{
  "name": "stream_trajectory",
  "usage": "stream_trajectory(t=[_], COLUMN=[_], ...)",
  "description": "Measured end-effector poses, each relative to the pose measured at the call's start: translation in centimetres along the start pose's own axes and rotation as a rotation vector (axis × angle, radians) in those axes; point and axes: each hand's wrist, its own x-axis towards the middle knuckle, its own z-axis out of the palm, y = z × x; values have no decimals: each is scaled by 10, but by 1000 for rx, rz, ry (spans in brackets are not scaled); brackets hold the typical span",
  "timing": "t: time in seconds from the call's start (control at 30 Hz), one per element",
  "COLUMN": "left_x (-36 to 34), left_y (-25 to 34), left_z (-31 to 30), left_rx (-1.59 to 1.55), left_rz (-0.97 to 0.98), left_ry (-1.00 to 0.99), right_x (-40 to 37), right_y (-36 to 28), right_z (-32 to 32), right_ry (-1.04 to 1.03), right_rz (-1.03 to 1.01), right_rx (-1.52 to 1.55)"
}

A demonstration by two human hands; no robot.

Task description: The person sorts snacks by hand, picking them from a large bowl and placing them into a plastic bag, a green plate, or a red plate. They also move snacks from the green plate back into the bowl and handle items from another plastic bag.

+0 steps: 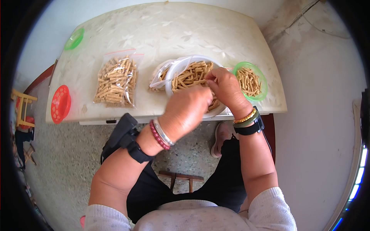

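Both hands are over a white bowl filled with short, tan, stick-shaped pieces. My left hand is curled and slightly blurred above the bowl's near side; its fingertips are turned away, so what they hold is hidden. Close beside it, my right hand pinches with thumb and forefinger at the bowl's right side, and one tan stick shows at its fingertips. A clear plastic bag with more sticks leans against the bowl's left rim. To the right, a green basket holds thinner-looking sticks.
A full zip bag of sticks lies on the table at left. A red basket sits by the left edge, a green dish at the far left corner. A wall stands on the right. Below is a wooden stool.
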Motion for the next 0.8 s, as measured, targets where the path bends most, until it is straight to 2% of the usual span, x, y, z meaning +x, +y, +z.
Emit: stream_trajectory(t=[0.03,0.1,0.4,0.47,0.57,0.6,0.67,0.8], left_x=[6,11,15,18,22,20,18,15], left_y=[-5,-8,-17,-18,-15,-11,-13,-15], left_z=[-6,-17,-11,-12,-17,-19,-17,-8], left_rx=[2,65,13,-42,-678,-826,-919,-1144], left_rz=[-15,-69,-23,-7,-442,-521,-543,-576], left_ry=[128,243,268,286,148,125,96,46], right_x=[0,-4,-9,-9,-8,-9,-11,-14], right_y=[-2,-10,-22,-19,-14,-14,-20,-31], right_z=[-5,-15,-27,-24,-26,-26,-27,-24], right_ry=[21,33,-40,52,65,74,57,-11], right_rz=[12,38,168,154,175,175,242,238], right_rx=[48,89,367,603,720,724,849,948])
